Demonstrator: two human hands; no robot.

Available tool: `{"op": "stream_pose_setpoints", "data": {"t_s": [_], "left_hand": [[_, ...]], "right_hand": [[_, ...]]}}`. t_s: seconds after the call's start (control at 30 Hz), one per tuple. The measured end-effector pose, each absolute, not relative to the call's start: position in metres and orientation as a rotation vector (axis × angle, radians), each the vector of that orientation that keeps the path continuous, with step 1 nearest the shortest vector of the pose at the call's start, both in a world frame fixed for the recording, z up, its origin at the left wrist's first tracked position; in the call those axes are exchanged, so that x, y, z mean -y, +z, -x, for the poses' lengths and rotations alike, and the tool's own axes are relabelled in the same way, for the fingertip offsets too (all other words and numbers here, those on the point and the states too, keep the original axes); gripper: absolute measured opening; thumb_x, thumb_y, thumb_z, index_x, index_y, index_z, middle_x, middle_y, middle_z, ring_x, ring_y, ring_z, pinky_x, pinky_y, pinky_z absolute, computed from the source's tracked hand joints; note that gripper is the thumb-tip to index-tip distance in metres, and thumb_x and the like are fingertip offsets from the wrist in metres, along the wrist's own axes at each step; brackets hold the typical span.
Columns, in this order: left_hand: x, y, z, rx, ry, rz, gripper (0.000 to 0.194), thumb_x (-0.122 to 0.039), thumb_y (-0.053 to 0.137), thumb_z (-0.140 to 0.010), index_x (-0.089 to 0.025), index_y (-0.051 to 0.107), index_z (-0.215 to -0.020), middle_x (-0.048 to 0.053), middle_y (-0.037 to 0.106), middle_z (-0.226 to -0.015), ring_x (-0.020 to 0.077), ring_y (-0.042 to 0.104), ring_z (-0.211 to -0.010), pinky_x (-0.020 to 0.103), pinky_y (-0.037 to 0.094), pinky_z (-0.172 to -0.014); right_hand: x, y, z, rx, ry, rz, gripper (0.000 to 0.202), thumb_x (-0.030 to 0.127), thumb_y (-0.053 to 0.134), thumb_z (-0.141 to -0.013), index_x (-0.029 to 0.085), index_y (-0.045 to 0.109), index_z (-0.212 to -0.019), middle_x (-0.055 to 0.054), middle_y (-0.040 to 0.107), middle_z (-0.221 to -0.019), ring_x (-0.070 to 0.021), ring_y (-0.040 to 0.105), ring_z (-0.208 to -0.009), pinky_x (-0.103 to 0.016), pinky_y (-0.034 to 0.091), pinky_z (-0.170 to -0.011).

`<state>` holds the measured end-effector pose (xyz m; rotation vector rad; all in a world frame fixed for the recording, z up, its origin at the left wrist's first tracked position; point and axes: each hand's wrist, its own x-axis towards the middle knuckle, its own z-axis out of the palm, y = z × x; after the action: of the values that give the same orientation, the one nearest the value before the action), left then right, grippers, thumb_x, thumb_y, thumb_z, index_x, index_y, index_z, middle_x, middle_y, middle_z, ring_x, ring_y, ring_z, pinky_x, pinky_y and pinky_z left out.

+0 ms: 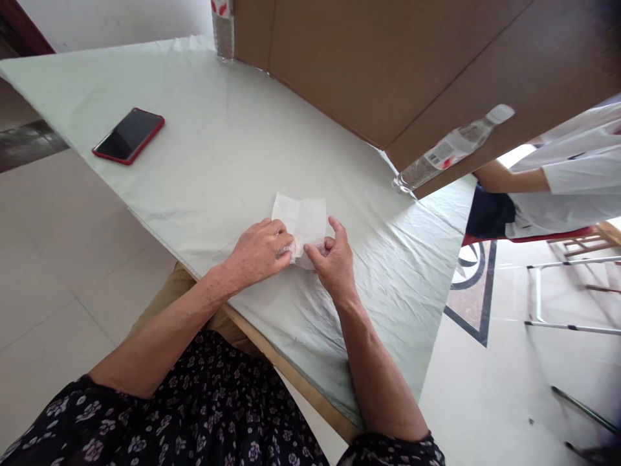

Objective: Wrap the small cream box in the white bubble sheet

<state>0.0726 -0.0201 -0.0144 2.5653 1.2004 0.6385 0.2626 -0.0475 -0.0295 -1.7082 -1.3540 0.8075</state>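
A white paper tissue lies partly spread on the cloth-covered table, with a crease down its middle. Its near edge is bunched up between my hands. My left hand is closed, its fingers curled over the crumpled left part of the tissue. From the other side, my right hand grips the near right part, its thumb on the tissue and its index finger raised away. The fingertips partly hide the bunched edge, so its exact shape cannot be made out.
A phone in a red case lies at the left on the pale table cloth. A brown cardboard panel stands across the back, with one plastic bottle leaning on it and another bottle upright. A person in white sits at the right.
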Motion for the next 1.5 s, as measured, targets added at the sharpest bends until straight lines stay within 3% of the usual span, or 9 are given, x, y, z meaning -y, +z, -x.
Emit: {"op": "stream_pose_setpoints", "data": {"t_s": [0.33, 0.47, 0.57, 0.73, 0.9, 1.0, 1.17, 1.33, 1.5], "left_hand": [[0.021, -0.013, -0.078, -1.218, 0.554, -2.458, 0.018, -0.016, 0.053, -0.093, -0.015, 0.070, -0.098, 0.010, 0.065, -0.103, 0.0192, 0.063, -0.088, 0.029, 0.052, -0.075], [0.019, -0.014, -0.079, -1.201, 0.559, -2.396, 0.014, -0.015, 0.054, -0.090, -0.014, 0.068, -0.093, 0.010, 0.065, -0.102, 0.0200, 0.063, -0.090, 0.030, 0.052, -0.078], [0.019, -0.019, -0.078, -1.181, 0.642, -2.301, 0.022, -0.016, 0.056, -0.087, -0.015, 0.065, -0.107, 0.010, 0.065, -0.105, 0.0214, 0.064, -0.093, 0.032, 0.053, -0.080], [0.023, -0.028, -0.075, -1.170, 0.898, -2.031, 0.046, -0.012, 0.059, -0.079, -0.016, 0.058, -0.125, 0.007, 0.066, -0.106, 0.0160, 0.061, -0.081, 0.030, 0.053, -0.076], [0.029, -0.030, -0.082, -1.268, 0.985, -1.885, 0.035, -0.020, 0.065, -0.078, -0.017, 0.061, -0.113, 0.007, 0.064, -0.106, 0.0135, 0.058, -0.073, 0.031, 0.054, -0.076], [0.034, -0.031, -0.090, -1.336, 0.989, -1.931, 0.033, -0.019, 0.063, -0.081, -0.016, 0.060, -0.114, 0.009, 0.063, -0.111, 0.0180, 0.062, -0.085, 0.035, 0.055, -0.084], [0.038, -0.035, -0.099, -1.374, 1.032, -2.001, 0.039, -0.012, 0.058, -0.081, -0.017, 0.058, -0.120, 0.010, 0.062, -0.112, 0.0239, 0.062, -0.104, 0.038, 0.054, -0.093], [0.038, -0.033, -0.098, -1.405, 0.939, -2.075, 0.037, -0.014, 0.058, -0.081, -0.017, 0.063, -0.117, 0.011, 0.059, -0.115, 0.0231, 0.063, -0.101, 0.037, 0.056, -0.091], [0.036, -0.024, -0.094, -1.387, 0.817, -2.332, 0.045, -0.011, 0.055, -0.082, -0.018, 0.063, -0.126, 0.015, 0.052, -0.145, 0.0243, 0.065, -0.105, 0.040, 0.056, -0.091]], "right_hand": [[0.046, -0.014, -0.242, 1.232, 1.016, 1.580, 0.088, 0.046, 0.071, -0.078, 0.015, 0.036, -0.153, 0.004, 0.064, -0.077, -0.0122, 0.056, -0.057, -0.024, 0.046, -0.044], [0.047, -0.014, -0.240, 1.295, 0.995, 1.591, 0.084, 0.047, 0.070, -0.081, 0.012, 0.040, -0.151, 0.000, 0.070, -0.083, -0.0126, 0.059, -0.059, -0.025, 0.049, -0.050], [0.050, -0.010, -0.240, 1.444, 0.953, 1.610, 0.074, 0.046, 0.066, -0.085, 0.015, 0.044, -0.149, -0.006, 0.075, -0.096, -0.0138, 0.063, -0.063, -0.030, 0.054, -0.060], [0.058, 0.002, -0.240, 1.841, 0.775, 1.603, 0.053, 0.030, 0.049, -0.095, 0.015, 0.047, -0.146, -0.012, 0.077, -0.112, -0.0186, 0.071, -0.076, -0.037, 0.057, -0.074], [0.064, 0.008, -0.238, 2.198, 0.416, 1.646, 0.064, 0.010, 0.039, -0.092, 0.012, 0.032, -0.155, -0.015, 0.075, -0.123, -0.0246, 0.073, -0.091, -0.037, 0.056, -0.075], [0.056, 0.012, -0.245, 2.231, 0.509, 1.581, 0.068, 0.007, 0.038, -0.089, 0.014, 0.031, -0.156, -0.012, 0.077, -0.118, -0.0212, 0.073, -0.081, -0.036, 0.057, -0.075], [0.037, 0.008, -0.264, 1.948, 0.916, 1.440, 0.057, 0.016, 0.043, -0.092, 0.022, 0.045, -0.148, -0.003, 0.079, -0.105, -0.0111, 0.064, -0.053, -0.035, 0.059, -0.071], [0.022, -0.014, -0.275, 1.628, 0.680, 1.476, 0.052, 0.027, 0.060, -0.086, 0.021, 0.055, -0.137, -0.003, 0.077, -0.098, -0.0139, 0.063, -0.067, -0.033, 0.055, -0.068], [0.004, -0.032, -0.277, 1.749, 0.697, 1.460, 0.054, 0.026, 0.063, -0.082, 0.020, 0.057, -0.135, -0.002, 0.077, -0.095, -0.0132, 0.060, -0.066, -0.034, 0.053, -0.075]]}}
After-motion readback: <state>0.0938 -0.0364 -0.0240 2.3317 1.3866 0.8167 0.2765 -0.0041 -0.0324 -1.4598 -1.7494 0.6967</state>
